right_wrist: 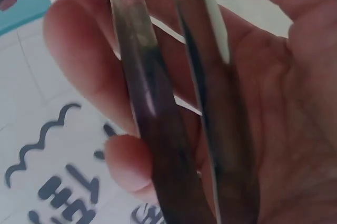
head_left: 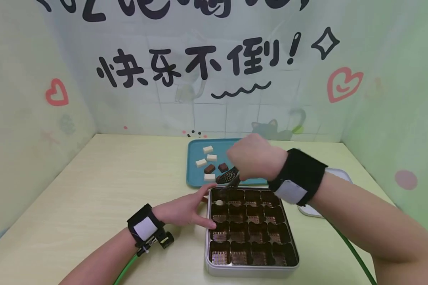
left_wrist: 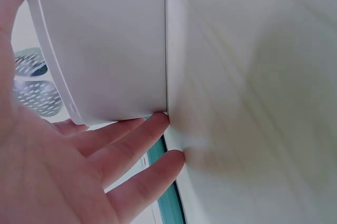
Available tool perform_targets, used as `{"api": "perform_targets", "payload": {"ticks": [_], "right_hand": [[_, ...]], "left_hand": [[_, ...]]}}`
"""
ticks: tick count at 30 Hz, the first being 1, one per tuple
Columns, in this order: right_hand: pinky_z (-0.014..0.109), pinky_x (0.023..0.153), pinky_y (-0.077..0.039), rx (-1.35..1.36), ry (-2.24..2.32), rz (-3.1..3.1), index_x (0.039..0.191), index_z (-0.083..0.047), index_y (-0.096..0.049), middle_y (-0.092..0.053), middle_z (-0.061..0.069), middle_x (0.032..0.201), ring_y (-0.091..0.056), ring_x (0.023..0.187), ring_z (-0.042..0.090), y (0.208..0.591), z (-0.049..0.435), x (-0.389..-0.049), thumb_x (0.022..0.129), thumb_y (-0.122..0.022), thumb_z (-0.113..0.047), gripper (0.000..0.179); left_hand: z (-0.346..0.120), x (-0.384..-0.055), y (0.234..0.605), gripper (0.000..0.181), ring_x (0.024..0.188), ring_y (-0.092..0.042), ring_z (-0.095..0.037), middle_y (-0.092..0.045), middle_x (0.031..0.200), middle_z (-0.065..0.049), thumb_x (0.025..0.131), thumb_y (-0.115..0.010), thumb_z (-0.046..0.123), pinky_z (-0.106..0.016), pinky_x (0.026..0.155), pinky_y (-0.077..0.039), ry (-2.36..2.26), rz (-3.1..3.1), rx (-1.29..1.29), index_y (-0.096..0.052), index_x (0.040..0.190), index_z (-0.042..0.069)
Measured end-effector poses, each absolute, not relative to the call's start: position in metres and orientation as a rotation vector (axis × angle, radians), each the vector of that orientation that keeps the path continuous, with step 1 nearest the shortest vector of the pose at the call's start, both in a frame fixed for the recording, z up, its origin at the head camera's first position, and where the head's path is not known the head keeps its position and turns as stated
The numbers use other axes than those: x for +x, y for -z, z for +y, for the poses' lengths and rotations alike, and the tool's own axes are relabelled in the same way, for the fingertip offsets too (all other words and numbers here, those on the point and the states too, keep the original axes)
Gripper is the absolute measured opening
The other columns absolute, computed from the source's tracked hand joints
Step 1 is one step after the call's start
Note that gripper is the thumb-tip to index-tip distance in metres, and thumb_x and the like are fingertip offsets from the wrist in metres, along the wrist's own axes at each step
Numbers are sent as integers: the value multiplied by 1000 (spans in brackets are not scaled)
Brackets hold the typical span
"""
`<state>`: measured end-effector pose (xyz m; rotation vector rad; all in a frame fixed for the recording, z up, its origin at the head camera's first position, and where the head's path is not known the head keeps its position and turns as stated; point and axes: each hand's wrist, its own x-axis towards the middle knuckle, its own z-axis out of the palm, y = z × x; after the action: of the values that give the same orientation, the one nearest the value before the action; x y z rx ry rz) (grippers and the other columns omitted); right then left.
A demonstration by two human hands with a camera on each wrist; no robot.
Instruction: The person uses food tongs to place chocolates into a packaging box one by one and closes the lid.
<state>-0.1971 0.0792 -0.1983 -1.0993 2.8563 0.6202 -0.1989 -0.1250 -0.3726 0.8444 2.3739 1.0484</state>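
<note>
Tongs [head_left: 227,175] gripped in right hand [head_left: 256,157], over far-left corner of box [head_left: 251,271], left hand [head_left: 185,208] spread against its side

Head view evenly, softly lit — small glints caught in brown compartment insert [head_left: 239,233], right hand [head_left: 253,156] slightly blurred. Soft shadows thrown across tabletop [left_wrist: 284,129] in left wrist view. Right wrist view dimmer — tongs [right_wrist: 150,77] glare-streaked, defocused.
</note>
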Motion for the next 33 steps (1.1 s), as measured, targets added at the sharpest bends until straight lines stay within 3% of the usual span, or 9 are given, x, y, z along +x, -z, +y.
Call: {"api": "perform_targets", "payload": {"ticks": [4, 8, 15, 22, 28, 33], "right_hand": [[34, 58, -42, -1039, -492, 2938, 72, -16, -67, -56, -4, 65, -50, 60, 16, 195, 109, -212, 77, -80, -19, 15], [36, 62, -49, -1067, -470, 3003, 83, -14, -74, -59, -2, 72, -56, 65, 17, 215, 130, -234, 75, -84, -18, 13], [39, 68, -51, -1130, -570, 3005, 85, -14, -72, -63, 0, 72, -61, 70, 20, 255, 135, -262, 77, -82, -12, 13], [41, 77, -49, -1186, -745, 2982, 82, -13, -71, -63, 2, 72, -61, 72, 21, 271, 125, -270, 88, -72, -9, 7], [44, 81, -49, -1183, -761, 2956, 88, -12, -74, -68, 5, 82, -62, 76, 24, 278, 118, -271, 93, -64, -4, 14], [46, 85, -49, -1174, -725, 2969, 84, -10, -72, -63, 5, 71, -60, 70, 23, 279, 120, -271, 93, -63, -3, 15]], "left_hand": [[-124, -198, 372, 109, 133, -40, -29, -37, 149, -17, 79, -79, 44, -44, 108, -32, -1030, 2392, 825, -7, 155, 14], [-124, -198, 373, 110, 132, -42, -31, -35, 150, -20, 78, -79, 45, -45, 108, -33, -1006, 2404, 807, -7, 155, 15], [-124, -197, 374, 112, 132, -41, -31, -34, 151, -20, 77, -79, 47, -45, 108, -33, -1014, 2399, 807, -6, 156, 16], [-125, -197, 372, 109, 131, -43, -29, -39, 147, -18, 79, -79, 45, -43, 106, -35, -1018, 2405, 827, -7, 155, 13], [-124, -198, 372, 108, 133, -40, -29, -39, 147, -16, 80, -79, 43, -44, 108, -33, -1041, 2381, 826, -8, 155, 12], [-123, -199, 373, 108, 132, -42, -30, -40, 147, -18, 80, -79, 44, -44, 106, -35, -1029, 2394, 831, -7, 155, 12]]}}
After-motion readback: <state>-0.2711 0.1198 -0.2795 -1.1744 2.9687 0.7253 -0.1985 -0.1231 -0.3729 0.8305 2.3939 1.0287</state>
